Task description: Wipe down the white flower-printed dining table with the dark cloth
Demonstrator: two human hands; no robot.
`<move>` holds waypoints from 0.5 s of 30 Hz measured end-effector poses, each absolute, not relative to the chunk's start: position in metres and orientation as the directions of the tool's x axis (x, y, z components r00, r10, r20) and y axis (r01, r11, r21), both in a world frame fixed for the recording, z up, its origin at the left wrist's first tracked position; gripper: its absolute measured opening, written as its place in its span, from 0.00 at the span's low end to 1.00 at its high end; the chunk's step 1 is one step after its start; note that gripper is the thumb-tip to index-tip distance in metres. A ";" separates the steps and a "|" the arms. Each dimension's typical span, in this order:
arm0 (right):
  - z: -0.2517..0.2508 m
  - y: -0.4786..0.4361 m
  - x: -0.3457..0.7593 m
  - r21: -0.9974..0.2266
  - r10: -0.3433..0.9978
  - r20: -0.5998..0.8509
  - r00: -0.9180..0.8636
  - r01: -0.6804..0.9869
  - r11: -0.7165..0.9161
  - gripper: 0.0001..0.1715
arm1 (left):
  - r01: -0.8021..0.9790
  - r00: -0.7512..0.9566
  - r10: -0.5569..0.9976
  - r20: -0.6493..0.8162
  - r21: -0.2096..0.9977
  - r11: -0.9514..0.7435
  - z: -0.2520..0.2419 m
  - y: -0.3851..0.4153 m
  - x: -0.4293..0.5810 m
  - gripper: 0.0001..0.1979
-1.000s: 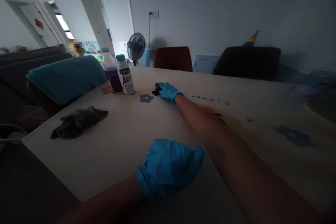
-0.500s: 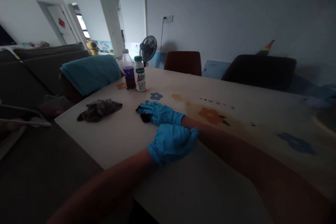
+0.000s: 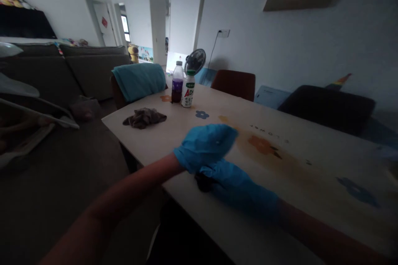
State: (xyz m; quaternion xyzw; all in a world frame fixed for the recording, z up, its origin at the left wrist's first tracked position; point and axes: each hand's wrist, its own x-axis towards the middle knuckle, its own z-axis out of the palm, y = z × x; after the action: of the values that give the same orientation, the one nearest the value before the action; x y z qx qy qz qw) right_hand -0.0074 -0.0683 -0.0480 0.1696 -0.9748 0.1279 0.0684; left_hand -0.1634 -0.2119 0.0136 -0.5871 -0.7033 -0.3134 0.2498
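Note:
My right hand (image 3: pixel 238 186), in a blue glove, presses a bunched black cloth (image 3: pixel 203 182) onto the tabletop near the table's front edge. Its fingers are curled over the cloth, partly behind my other hand. My left hand (image 3: pixel 207 147), also blue-gloved, is raised just above and beyond the right one, its fingers curled in. Nothing shows in it, though it is somewhat blurred. A crumpled grey-brown cloth (image 3: pixel 144 118) lies near the table's left corner. Behind it stand a bottle of purple drink (image 3: pixel 177 85) and a white bottle with a green cap (image 3: pixel 188 91).
The pale table (image 3: pixel 174 126) is printed with flowers and lettering. A chair draped with a teal towel (image 3: pixel 139 80), a brown chair (image 3: pixel 234 85) and a dark chair (image 3: pixel 326 107) surround it. A fan (image 3: pixel 195 61) stands behind, a grey sofa (image 3: pixel 93 64) at left.
My right hand has drawn the black cloth back toward the front edge. My left hand now sits beyond it rather than nearer me. The view has swung left.

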 end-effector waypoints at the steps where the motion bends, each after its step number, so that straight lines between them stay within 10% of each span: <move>1: -0.043 -0.069 -0.004 -0.235 -0.326 0.147 -0.934 -0.353 0.906 0.37 | 0.970 -0.241 0.678 0.695 0.154 0.187 0.017 -0.230 -0.186 0.19; 8: -0.029 -0.088 -0.047 -0.240 -0.266 0.002 -0.964 -0.259 0.936 0.42 | 0.688 -0.686 0.631 0.361 0.042 0.724 -0.003 -0.370 -0.329 0.23; 15: -0.021 -0.095 -0.161 -0.278 -0.018 0.018 -1.000 -0.022 0.960 0.41 | 0.433 -0.899 0.432 0.074 0.301 0.850 -0.015 -0.399 -0.356 0.37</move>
State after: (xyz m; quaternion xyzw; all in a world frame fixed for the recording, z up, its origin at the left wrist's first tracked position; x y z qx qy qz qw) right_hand -0.1607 -0.0950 -0.0208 0.0101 -0.9900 0.1402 0.0077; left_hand -0.3559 -0.3990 -0.0150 -0.2249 -0.9616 -0.1570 0.0016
